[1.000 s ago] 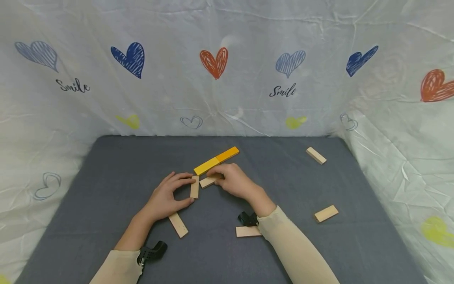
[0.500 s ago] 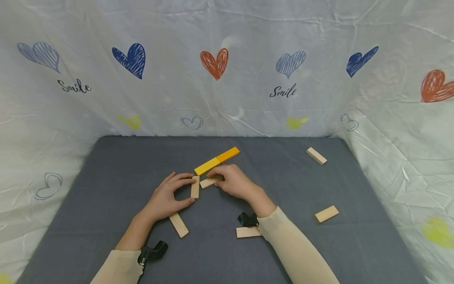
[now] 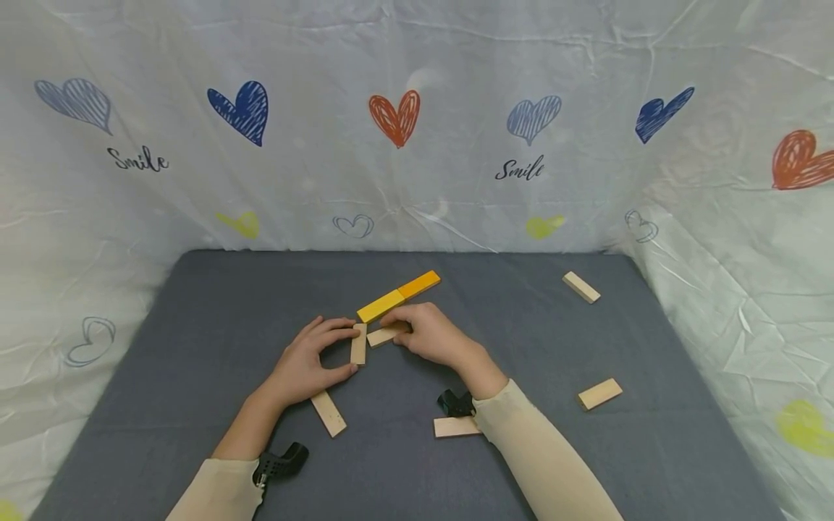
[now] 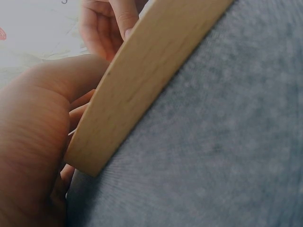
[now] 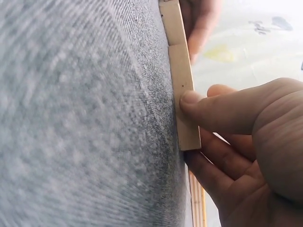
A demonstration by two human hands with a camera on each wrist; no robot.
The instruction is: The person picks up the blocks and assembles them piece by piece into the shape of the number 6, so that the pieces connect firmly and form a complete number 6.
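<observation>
In the head view my left hand (image 3: 301,367) spans a plain wooden block (image 3: 359,345), the thumb at its near end and fingertips at its far end. Just right of that block, my right hand (image 3: 431,335) pinches a second plain block (image 3: 383,335), whose right end is hidden by the fingers. The right wrist view shows the thumb (image 5: 222,111) pressed on this block's side. Behind both blocks, a yellow block (image 3: 380,305) and an orange block (image 3: 420,284) lie end to end in a slanted row. Wood fills much of the left wrist view's upper middle.
One plain block (image 3: 329,414) lies below my left hand, partly covered by it. Another plain block (image 3: 455,427) is partly under the right sleeve. Two more rest on the grey cloth at right: one far back (image 3: 581,287), one nearer (image 3: 600,394). A white heart-printed sheet surrounds the table.
</observation>
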